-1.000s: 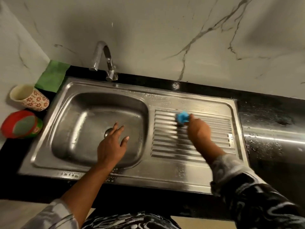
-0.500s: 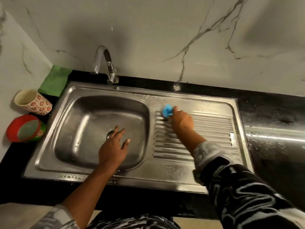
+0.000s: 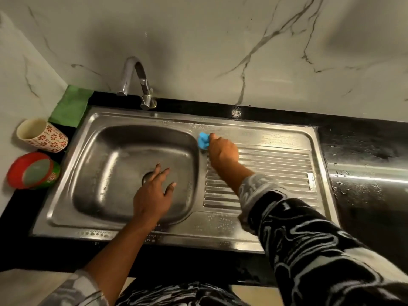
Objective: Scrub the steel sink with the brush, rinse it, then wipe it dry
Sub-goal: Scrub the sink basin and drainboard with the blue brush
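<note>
At the ten-o'clock corner of the steel sink drainboard (image 3: 276, 138), the right hand (image 3: 223, 150) grips the blue brush (image 3: 203, 141). Ribs (image 3: 276, 166) run nine to three, so the stroke likely heads for three; the left hand (image 3: 152, 195), spread and empty, hangs over the basin (image 3: 114, 168) at nine.

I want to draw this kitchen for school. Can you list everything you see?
sink: one, shiny steel, set in the counter
tap: one, silver, behind the basin
brush: one, blue, at the drainer's back left corner
cloth: one, green, back left corner of counter
cup: one, cream with red flowers, left of sink
bowl: one, red and green, left of sink, nearer than cup
counter: one, black, around the sink
walls: two, white marble, behind and left
left hand: one, fingers spread, over the basin
right hand: one, gripping the brush
</note>
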